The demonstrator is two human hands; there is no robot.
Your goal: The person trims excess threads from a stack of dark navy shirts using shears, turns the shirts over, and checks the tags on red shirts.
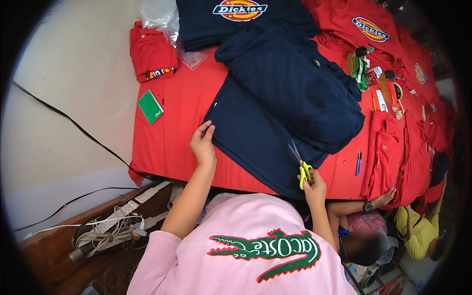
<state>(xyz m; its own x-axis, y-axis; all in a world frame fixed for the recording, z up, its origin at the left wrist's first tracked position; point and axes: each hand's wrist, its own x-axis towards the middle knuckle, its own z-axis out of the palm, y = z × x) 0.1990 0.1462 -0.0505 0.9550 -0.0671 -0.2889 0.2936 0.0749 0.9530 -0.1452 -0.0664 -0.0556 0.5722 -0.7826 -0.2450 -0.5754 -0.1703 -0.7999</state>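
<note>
Nearest to me is my own pink shirt (246, 246), with both forearms reaching up out of it onto the red table cover (172, 142). My right hand (314, 184) is closed around the yellow handles of the scissors (302, 167), with the blades pointing up and away, lying over the near part of the navy garment (275, 113). I judge the grip is kept low and close to my body so the blades can run along the fabric.

My left hand (203, 142) lies further out, fingers together and pressed flat on the left edge of the same navy garment, seemingly to pin it so the cloth stays taut. That wrist is nearly straight and the elbow is bent near my side.

To the right, another person's hand with a wristwatch (381, 199) rests on a folded red garment (388, 152), and a pen (358, 162) lies just beside it. To the left sits a small green notebook (150, 106).

Further off lie another navy shirt (236, 19), a clear plastic bag (162, 19), a folded red piece (152, 54) and a clutter of small tools (373, 78). Cables (73, 128) trail across the floor on my left.
</note>
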